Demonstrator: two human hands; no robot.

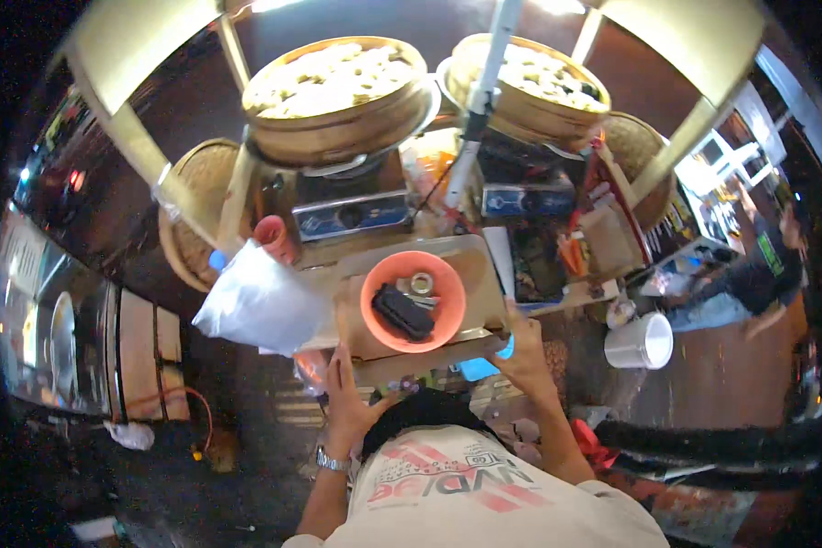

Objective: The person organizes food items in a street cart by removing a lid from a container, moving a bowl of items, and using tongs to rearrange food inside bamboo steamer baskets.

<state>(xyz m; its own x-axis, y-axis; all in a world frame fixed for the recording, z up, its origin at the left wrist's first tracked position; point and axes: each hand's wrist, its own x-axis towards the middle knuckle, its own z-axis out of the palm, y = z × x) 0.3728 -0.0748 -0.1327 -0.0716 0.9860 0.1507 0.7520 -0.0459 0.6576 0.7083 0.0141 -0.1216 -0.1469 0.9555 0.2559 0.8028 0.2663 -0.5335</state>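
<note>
A shallow metal tray (478, 312) lies in front of me, with brown cardboard (351, 322) at its near side. On it rests an orange plastic bowl (450, 284) holding a black oblong object (403, 313) and small metal pieces (421, 282). My left hand (353, 397) is at the tray's near left corner, thumb spread; whether it grips is unclear. At the near right corner, my right hand (529, 356) has its fingers along the edge. A bright blue item (478, 368) shows beside that hand. A white plastic bag (253, 301) bulges left of the bowl.
Two bamboo steamers (342, 133) (520, 113) full of dumpling-like food stand above gas stoves (353, 214) (529, 198). A pole (476, 123) rises between them. Right of the counter are a white bucket (647, 342) and a person (760, 257). A woven basket (195, 205) hangs left.
</note>
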